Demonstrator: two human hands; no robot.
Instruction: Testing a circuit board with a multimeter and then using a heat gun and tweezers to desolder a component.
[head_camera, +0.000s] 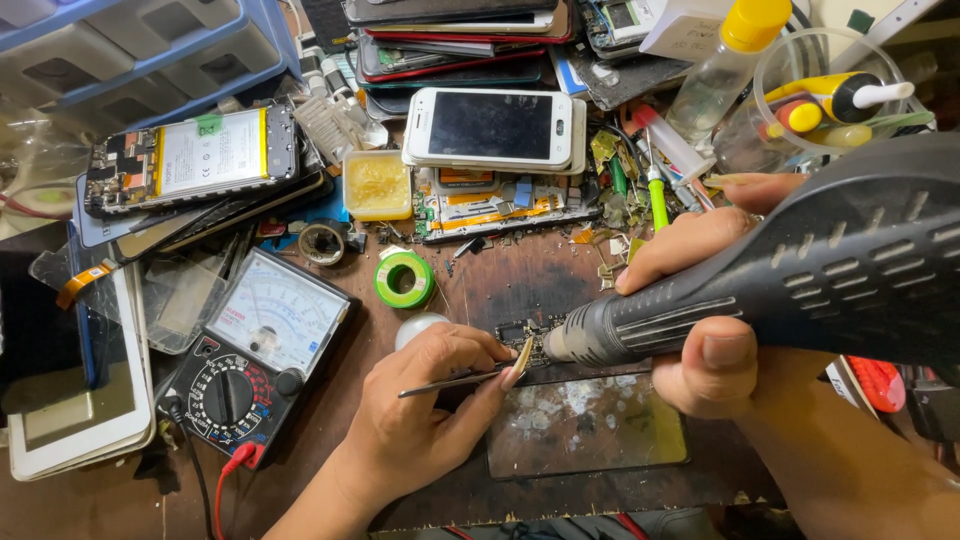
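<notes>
The board (525, 333) lies at mid-bench, just above a stained plate (585, 425), and looks to be mid-rework: nothing is lifted off it yet. Your left hand (425, 405) pinches tweezers (465, 378) at its edge; your right hand (700, 300) grips the heat gun (800, 285), nozzle nearly touching. The scorched wooden bench (500, 275) carries 1 meter (255, 350), a tape roll (404, 279) and stacked phones (490, 125).

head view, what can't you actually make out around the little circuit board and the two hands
- Small circuit board: mostly hidden in the head view by the hot air gun nozzle and the left hand; parts too small to tell.
- Tweezers: tips hidden behind the left fingers.
- Hot air gun: rear cut off by the right edge.
- Right hand: palm hidden behind the gun body.
- Multimeter reading: too small.
</notes>
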